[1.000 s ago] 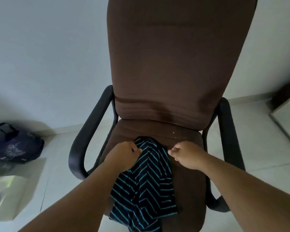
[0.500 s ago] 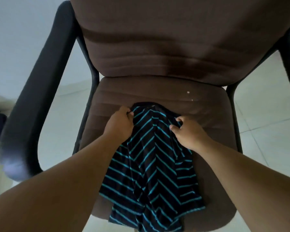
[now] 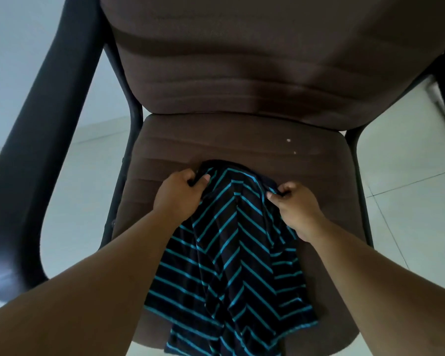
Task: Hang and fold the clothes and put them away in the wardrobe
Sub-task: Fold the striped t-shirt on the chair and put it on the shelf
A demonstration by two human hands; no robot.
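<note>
The left hand [image 3: 178, 194] and the right hand [image 3: 294, 205] each pinch the far edge of a black, teal-striped garment [image 3: 231, 265] lying on the brown chair seat [image 3: 165, 147]; its near end hangs past the seat, cut off.

Dim, soft light; edges warped, blurred.

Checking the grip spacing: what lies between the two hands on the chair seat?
In the head view, only the black, teal-striped shirt's bunched top edge spans left hand to right hand.
</note>
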